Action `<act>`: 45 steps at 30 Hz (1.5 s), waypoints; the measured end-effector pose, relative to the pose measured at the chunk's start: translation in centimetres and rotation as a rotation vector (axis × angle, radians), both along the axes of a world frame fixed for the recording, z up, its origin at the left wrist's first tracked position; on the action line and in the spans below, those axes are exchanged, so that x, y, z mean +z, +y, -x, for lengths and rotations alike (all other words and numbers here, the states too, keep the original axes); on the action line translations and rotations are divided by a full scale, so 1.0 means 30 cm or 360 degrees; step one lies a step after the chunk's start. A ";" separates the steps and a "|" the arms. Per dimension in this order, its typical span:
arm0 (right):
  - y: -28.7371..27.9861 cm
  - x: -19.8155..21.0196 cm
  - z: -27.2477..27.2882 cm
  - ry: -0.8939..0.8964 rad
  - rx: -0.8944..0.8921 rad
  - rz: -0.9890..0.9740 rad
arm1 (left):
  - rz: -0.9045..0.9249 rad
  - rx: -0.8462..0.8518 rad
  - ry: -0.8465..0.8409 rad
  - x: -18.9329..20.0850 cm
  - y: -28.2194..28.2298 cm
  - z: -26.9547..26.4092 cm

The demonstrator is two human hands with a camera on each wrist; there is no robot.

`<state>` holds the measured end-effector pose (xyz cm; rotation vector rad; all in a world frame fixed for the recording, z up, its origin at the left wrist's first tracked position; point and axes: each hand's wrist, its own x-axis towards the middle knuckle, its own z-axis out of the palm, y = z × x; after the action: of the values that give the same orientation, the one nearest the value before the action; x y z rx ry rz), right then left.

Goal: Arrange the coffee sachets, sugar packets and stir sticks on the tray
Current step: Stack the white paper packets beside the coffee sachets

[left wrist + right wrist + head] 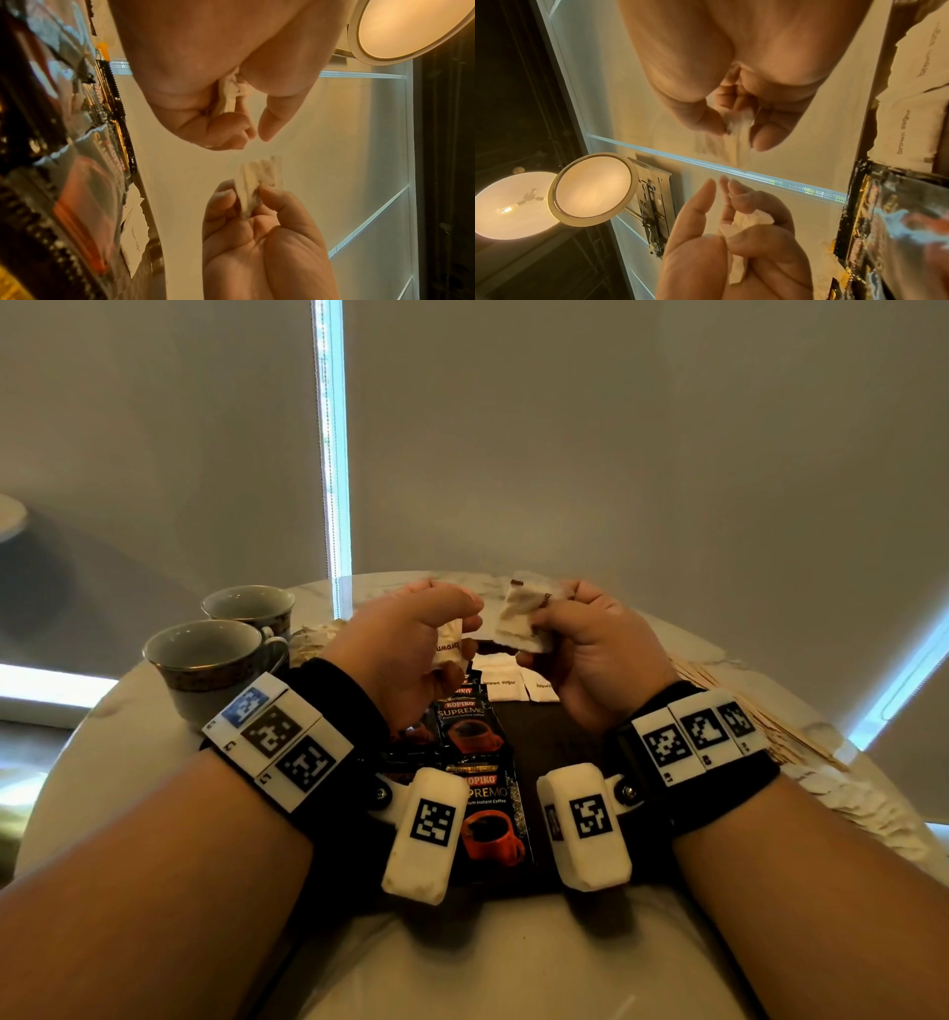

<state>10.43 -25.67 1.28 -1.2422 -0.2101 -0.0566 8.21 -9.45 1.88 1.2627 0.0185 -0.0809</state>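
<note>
Both hands are closed on paper: the left hand [411,639] has its fingers curled round a crumpled white sugar packet [448,645] with "brown" printed on it, and the right hand [580,629] pinches a small fan of several more packets [518,621] between thumb and fingertips, both held up in the air above the far end of the dark tray [544,731]. To my eye the step is sorting these before laying them down, so I'd loosen the left fist and flatten that packet rather than crush it further. Below, two brown sugar packets [506,685] already lie side by side at the tray's far edge, and the coffee sachets [464,726] run down its left half, so the open spot beside that sugar row looks the natural place. The stir sticks [760,711] lie heaped off the tray to the right, two cups [205,660] to the left.
</note>
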 end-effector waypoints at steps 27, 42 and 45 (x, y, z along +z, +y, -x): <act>-0.004 -0.020 -0.001 -0.0027 0.0042 0.0103 | -0.0050 -0.0067 -0.0112 -0.015 0.003 -0.004; -0.003 -0.029 -0.019 -0.0017 0.0040 0.0090 | -0.0028 0.0044 -0.0117 -0.016 0.002 -0.016; -0.018 -0.033 -0.039 0.0049 -0.0130 0.0039 | 0.0138 0.0105 -0.0058 -0.012 0.008 -0.021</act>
<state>11.59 -26.22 0.30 -1.2750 -0.1336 -0.1057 8.84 -9.20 1.51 1.1760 0.0246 -0.0016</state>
